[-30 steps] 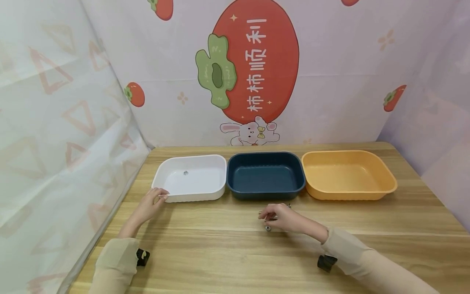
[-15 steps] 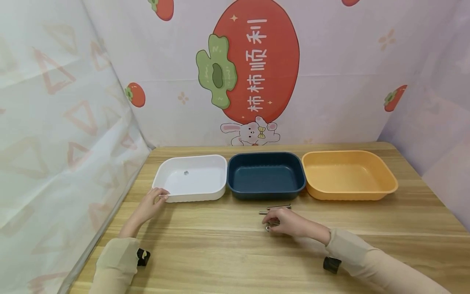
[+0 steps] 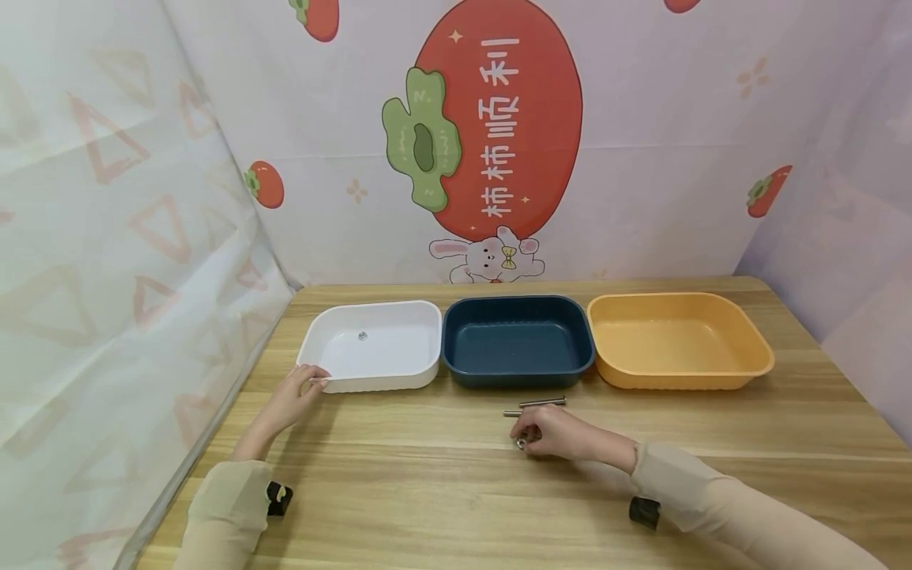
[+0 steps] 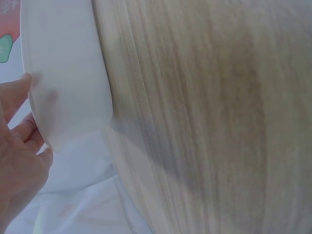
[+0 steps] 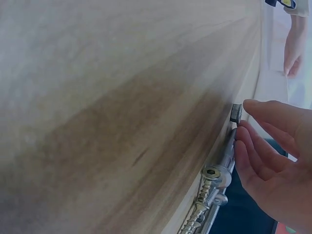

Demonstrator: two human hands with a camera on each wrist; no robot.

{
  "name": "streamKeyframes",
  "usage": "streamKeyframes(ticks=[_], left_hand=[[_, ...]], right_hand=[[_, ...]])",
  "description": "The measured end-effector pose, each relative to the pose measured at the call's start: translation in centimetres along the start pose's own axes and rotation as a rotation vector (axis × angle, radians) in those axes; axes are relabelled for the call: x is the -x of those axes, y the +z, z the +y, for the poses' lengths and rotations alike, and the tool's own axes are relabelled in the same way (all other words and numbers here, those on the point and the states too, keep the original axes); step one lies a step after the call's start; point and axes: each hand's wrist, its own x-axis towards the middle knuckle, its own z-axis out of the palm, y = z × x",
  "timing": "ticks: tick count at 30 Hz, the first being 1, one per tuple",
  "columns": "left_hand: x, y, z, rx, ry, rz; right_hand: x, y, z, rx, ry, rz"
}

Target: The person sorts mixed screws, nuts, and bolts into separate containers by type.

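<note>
My left hand (image 3: 299, 389) grips the near left corner of the white bin (image 3: 385, 381), its thumb and fingers at the rim. Inside that bin lies a small metal piece (image 3: 362, 336). My right hand (image 3: 554, 432) is low over the table, its thumb and fingertips pinching a small metal nut (image 5: 236, 112). In the right wrist view, several metal screws (image 5: 210, 173) lie just beyond the fingertips, one with a hex socket head. The head view shows a long screw (image 3: 543, 401) behind the hand, which hides part of the group.
Next to the white bin stand a dark blue bin (image 3: 518, 380) and a yellow bin (image 3: 680, 380), in a row along the back of the wooden table (image 3: 427, 491). A printed cloth (image 3: 641, 206) hangs behind them.
My right hand has shifted slightly toward me and to the right, from the screws to the nut, uncovering the long screws. The left hand stays on the white bin's rim.
</note>
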Motion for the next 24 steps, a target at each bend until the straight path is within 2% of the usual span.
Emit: streamKeyframes(ticks=[5, 24], left_hand=[[0.05, 0.08, -0.02, -0.004, 0.015, 0.011], [0.12, 0.06, 0.26, -0.002, 0.007, 0.019]], right_hand=[[-0.11, 0.10, 0.17, 0.027, -0.008, -0.003], [-0.36, 0.39, 0.46, 0.087, -0.039, -0.016]])
